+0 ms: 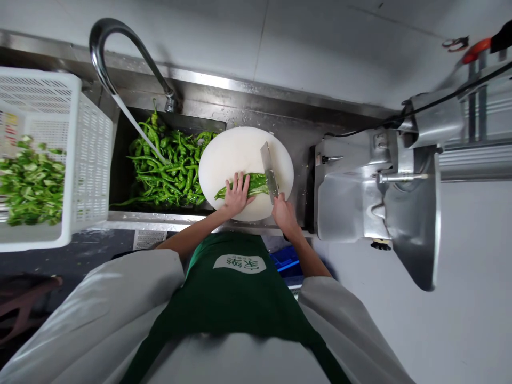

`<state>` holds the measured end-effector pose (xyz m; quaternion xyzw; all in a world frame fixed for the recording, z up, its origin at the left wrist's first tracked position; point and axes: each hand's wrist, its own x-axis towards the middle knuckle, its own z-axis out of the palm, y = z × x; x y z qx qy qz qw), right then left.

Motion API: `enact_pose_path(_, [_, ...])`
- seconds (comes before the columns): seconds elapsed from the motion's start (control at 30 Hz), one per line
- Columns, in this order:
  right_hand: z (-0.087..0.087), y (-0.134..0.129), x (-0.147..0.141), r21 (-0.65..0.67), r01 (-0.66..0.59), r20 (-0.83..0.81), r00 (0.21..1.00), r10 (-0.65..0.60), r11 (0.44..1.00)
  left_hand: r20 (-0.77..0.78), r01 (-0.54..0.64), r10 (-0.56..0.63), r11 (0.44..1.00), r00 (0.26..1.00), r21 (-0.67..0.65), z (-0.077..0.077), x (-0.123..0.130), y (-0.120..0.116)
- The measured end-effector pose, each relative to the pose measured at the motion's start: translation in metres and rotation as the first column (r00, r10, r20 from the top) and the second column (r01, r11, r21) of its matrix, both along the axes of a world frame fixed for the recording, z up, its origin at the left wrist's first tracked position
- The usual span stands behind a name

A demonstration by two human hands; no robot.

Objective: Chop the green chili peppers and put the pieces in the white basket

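Note:
A round white cutting board [228,152] sits across the sink's right end. Long green peppers [258,184] lie bunched side by side on its near half. My left hand [237,198] rests flat over them, pressing them down with its fingers stretched out and slightly apart. In my right hand [284,212] is a cleaver [269,168], gripped by its handle, which the fingers mostly hide. Its blade stands on edge at the right end of the peppers, pointing away from me.
Many whole green peppers [172,165] fill the sink beside the board, under a curved faucet [132,34] with a white hose. At far left, a white plastic basket [90,160] contains cut green peppers [34,184]. A metal slicing machine [344,197] stands close on the right.

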<state>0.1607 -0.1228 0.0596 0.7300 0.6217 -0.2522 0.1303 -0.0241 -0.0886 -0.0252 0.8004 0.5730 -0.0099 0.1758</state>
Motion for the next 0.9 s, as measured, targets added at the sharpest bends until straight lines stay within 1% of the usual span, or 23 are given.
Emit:
enact_pose_path(0.1, [-0.009,0.003,-0.015,-0.037,-0.041,-0.011,0.999,0.041,0.998,-0.022,0.057,-0.057,0.998,0.998,-0.026,-0.009,0.000,0.002])
enact_pose_path(0.2, [-0.021,0.020,-0.026,-0.032,-0.042,-0.007,0.999,0.042,0.999,-0.025,0.094,-0.095,0.995,0.995,-0.028,-0.012,-0.002,0.006])
enact_pose_path(0.23, [-0.022,0.025,-0.026,-0.025,-0.045,-0.008,0.999,0.045,0.999,-0.022,0.094,-0.095,0.995,0.995,-0.021,-0.011,-0.003,0.006])
enact_pose_path(0.3, [-0.019,0.030,-0.024,-0.001,-0.056,-0.009,0.998,0.056,0.998,-0.010,0.064,-0.064,0.998,0.998,0.013,-0.006,-0.007,0.004])
enact_pose_path(0.37, [-0.012,0.027,-0.019,0.018,-0.070,-0.003,0.998,0.070,0.997,0.002,0.008,-0.008,0.998,1.000,0.066,-0.003,-0.012,-0.001])
enact_pose_path(0.43, [-0.008,0.019,-0.017,0.023,-0.093,0.009,0.996,0.092,0.995,0.015,-0.018,0.017,0.995,1.000,0.094,-0.005,-0.017,-0.006])
enact_pose_path(0.53, [-0.015,0.014,-0.023,-0.010,-0.144,0.009,0.989,0.145,0.989,0.036,0.026,-0.028,0.998,0.999,0.052,-0.016,-0.022,-0.008])
enact_pose_path(0.6, [-0.023,0.020,-0.030,-0.023,-0.157,-0.003,0.988,0.157,0.987,0.058,0.053,-0.055,0.998,0.997,0.021,-0.023,-0.023,-0.008])
enact_pose_path(0.67, [-0.028,0.032,-0.034,-0.016,-0.165,-0.016,0.986,0.165,0.986,0.086,0.061,-0.063,0.998,0.994,0.026,-0.024,-0.024,-0.007])
enact_pose_path(0.73, [-0.024,0.040,-0.033,-0.001,-0.186,-0.023,0.982,0.186,0.983,0.118,0.041,-0.050,0.996,0.992,0.080,-0.021,-0.027,-0.008])
enact_pose_path(0.77, [-0.020,0.042,-0.031,0.008,-0.197,-0.020,0.980,0.198,0.980,0.135,0.012,-0.028,0.993,0.990,0.119,-0.018,-0.029,-0.010])
enact_pose_path(0.83, [-0.010,0.038,-0.026,0.018,-0.219,-0.005,0.976,0.219,0.976,0.175,-0.050,0.016,0.980,0.984,0.193,-0.016,-0.035,-0.013])
enact_pose_path(0.9, [-0.005,0.028,-0.024,0.003,-0.247,0.002,0.969,0.247,0.969,0.226,-0.062,0.009,0.971,0.974,0.231,-0.018,-0.041,-0.015])
